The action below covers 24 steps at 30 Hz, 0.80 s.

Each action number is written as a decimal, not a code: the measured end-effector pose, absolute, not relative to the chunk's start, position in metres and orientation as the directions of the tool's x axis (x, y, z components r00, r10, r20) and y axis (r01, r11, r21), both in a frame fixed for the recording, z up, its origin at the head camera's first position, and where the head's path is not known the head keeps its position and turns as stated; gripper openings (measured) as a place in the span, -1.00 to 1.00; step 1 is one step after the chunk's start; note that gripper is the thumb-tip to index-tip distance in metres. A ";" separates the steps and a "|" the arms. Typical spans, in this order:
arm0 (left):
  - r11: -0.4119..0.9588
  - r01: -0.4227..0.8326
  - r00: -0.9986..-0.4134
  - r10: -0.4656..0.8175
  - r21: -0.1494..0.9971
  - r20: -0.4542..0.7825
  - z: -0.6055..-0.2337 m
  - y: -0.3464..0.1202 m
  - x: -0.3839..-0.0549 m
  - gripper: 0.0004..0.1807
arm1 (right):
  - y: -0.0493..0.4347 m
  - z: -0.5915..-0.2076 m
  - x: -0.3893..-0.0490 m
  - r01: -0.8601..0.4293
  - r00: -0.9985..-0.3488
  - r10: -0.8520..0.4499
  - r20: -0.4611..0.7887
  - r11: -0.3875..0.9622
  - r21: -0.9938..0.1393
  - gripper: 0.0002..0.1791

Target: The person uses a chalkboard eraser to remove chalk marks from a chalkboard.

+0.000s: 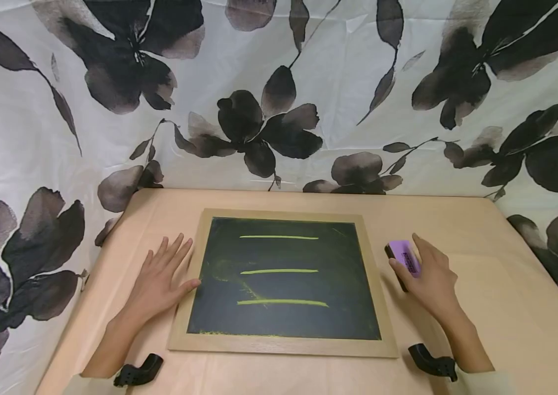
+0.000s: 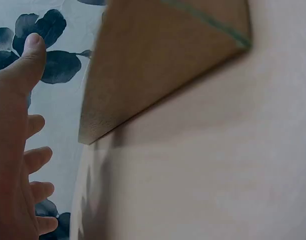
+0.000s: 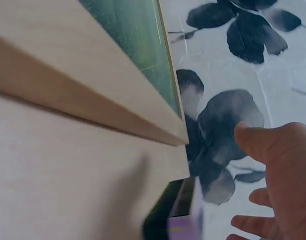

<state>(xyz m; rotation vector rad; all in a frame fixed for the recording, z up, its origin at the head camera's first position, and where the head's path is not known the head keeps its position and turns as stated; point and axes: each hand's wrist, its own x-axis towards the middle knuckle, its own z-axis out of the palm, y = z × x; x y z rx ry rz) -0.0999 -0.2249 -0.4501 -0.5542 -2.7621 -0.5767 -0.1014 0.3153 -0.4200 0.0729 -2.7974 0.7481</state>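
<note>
A chalkboard (image 1: 288, 252) in a light wooden frame (image 1: 283, 345) lies on the table, with three yellow-green chalk lines across it. To its right, my right hand (image 1: 429, 280) holds a purple chalkboard eraser (image 1: 407, 257) between thumb and fingers, its dark felt side turned toward the board. In the right wrist view the eraser (image 3: 187, 215) shows blurred at the bottom, left of the fingers (image 3: 255, 225). My left hand (image 1: 162, 280) lies at the board's left side, fingers spread, thumb overlapping the frame. The left wrist view shows the hand's (image 2: 15, 140) fingers beside the frame's side.
The pale wooden table (image 1: 476, 236) surrounds the board. Behind it hangs a white cloth (image 1: 348, 109) with dark flowers. Each wrist carries a black curved mount (image 1: 137, 372). Chalk smears (image 1: 239, 280) mark the board's left middle and lower edge.
</note>
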 end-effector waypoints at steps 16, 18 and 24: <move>0.668 0.488 -0.872 0.341 0.562 0.352 -0.477 -0.229 -0.104 -0.20 | 0.313 -0.463 -0.082 0.082 -0.934 0.299 0.193 0.710 -0.699 -0.15; 0.687 0.489 -0.871 0.343 0.537 0.353 -0.479 -0.230 -0.104 -0.22 | 0.311 -0.463 -0.083 0.090 -0.932 0.311 0.189 0.700 -0.708 -0.17; 0.715 0.475 -0.878 0.344 0.513 0.334 -0.482 -0.229 -0.105 -0.27 | 0.309 -0.465 -0.082 0.135 -0.914 0.366 0.175 0.681 -0.720 -0.24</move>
